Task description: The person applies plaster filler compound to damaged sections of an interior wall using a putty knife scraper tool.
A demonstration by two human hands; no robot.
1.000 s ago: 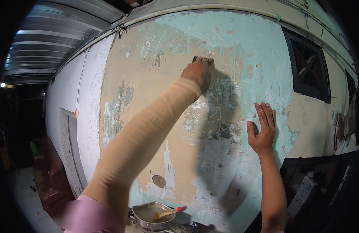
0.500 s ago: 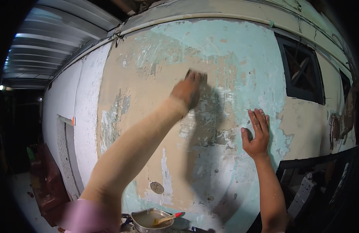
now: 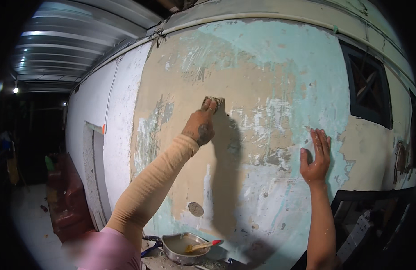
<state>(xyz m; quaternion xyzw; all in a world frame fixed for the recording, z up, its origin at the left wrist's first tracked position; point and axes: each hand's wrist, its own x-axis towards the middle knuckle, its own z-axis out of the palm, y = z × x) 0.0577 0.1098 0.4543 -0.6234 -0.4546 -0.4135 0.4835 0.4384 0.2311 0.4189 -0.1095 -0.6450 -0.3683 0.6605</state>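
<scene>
My left hand [image 3: 200, 125], in a tan sleeve with a pink cuff above it, presses a flat, crusted scraper [image 3: 217, 101] to the wall [image 3: 185, 112]. The fingers lie over the tool, so most of its body is hidden. Around it the wall is bare beige, with turquoise paint above and to the right and scuffed white patches beside it. On the turquoise paint at the right, my right hand [image 3: 317, 157] rests flat with its fingers stretched, holding nothing. Small pale flecks speckle its skin and forearm.
Below stands a metal pan [image 3: 172, 254] of cloudy liquid, a paintbrush [image 3: 203, 245] with a red-tipped handle lying across it. A dark-framed window [image 3: 368, 85] is at upper right, a dark frame [image 3: 374, 192] at lower right. Stacked red chairs [image 3: 70, 202] stand left.
My left hand has moved down and to the left over the wall with the scraper. The view has turned slightly left. My right hand stays flat on the wall.
</scene>
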